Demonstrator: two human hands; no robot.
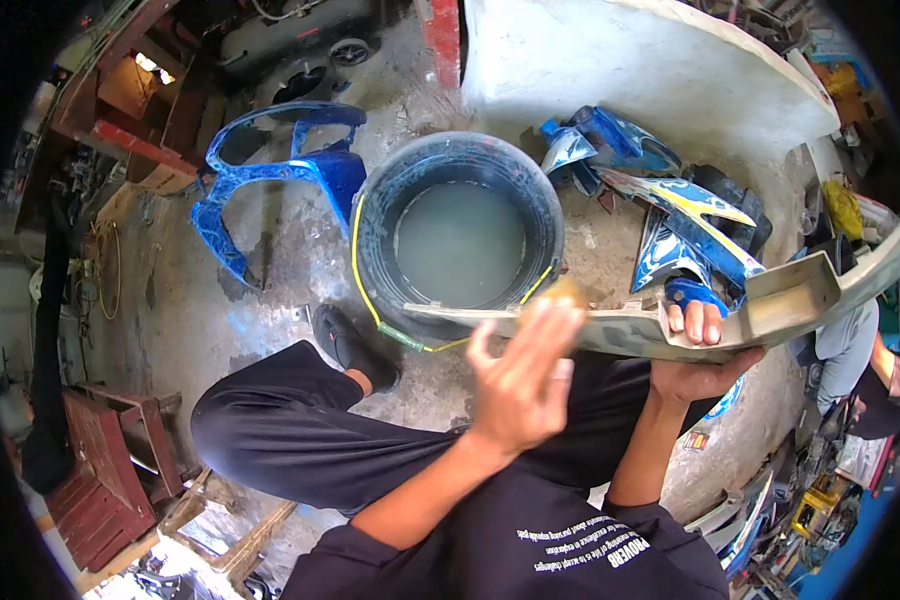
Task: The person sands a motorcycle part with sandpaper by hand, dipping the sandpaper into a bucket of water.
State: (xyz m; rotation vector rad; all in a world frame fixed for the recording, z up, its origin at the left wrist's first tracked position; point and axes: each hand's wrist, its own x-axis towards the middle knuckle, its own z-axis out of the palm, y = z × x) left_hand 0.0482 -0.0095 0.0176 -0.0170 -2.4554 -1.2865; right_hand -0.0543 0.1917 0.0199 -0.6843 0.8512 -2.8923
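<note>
A long, curved grey panel (620,330) lies across above my lap, its left end over the rim of a black bucket (370,250) of cloudy water. My right hand (705,350) grips the panel's lower edge, fingers curled over it from the far side. With my left hand (525,380) I press a yellowish-brown pad (567,292) against the panel's upper edge; the fingertips are slightly blurred and cover part of the pad. The bucket's yellow handle with a green grip (400,337) hangs on its near side.
A blue plastic frame (320,172) lies left of the bucket. Blue and white fairing pieces (685,215) lie to its right, before a large white panel (630,70). A reddish wooden stool (100,480) stands lower left. Another person's sleeve (850,345) shows at the right.
</note>
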